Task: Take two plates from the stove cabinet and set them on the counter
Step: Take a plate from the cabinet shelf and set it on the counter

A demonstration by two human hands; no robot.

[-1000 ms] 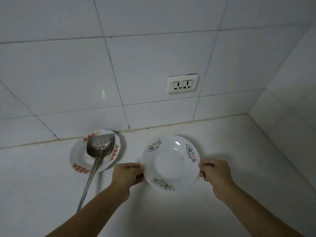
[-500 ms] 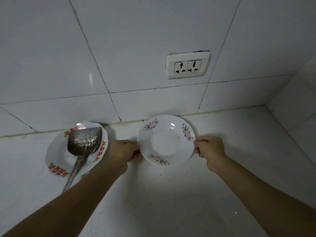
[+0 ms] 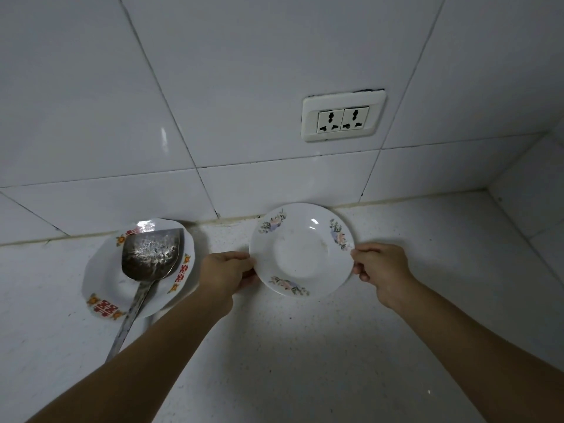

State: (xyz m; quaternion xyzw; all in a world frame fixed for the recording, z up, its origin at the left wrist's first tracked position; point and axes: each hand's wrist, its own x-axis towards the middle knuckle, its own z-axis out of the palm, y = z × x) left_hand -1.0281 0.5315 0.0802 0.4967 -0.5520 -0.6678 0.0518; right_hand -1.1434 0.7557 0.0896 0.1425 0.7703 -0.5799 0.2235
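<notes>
white tiled counter running back to the wall, socket up above. far left, a red-patterned plate carries a spatula, apart from the action. left hand pinches the floral plate at its left rim, right hand pinches the right rim, both arms stretched forward. plate sits dead centre between them, just off the wall, looks low over the counter; whether it touches, can't tell. only one plate visible in the grip.

A worn metal spatula sits on a white plate with red and orange motifs. Cream double wall socket up on the white tiled wall.
</notes>
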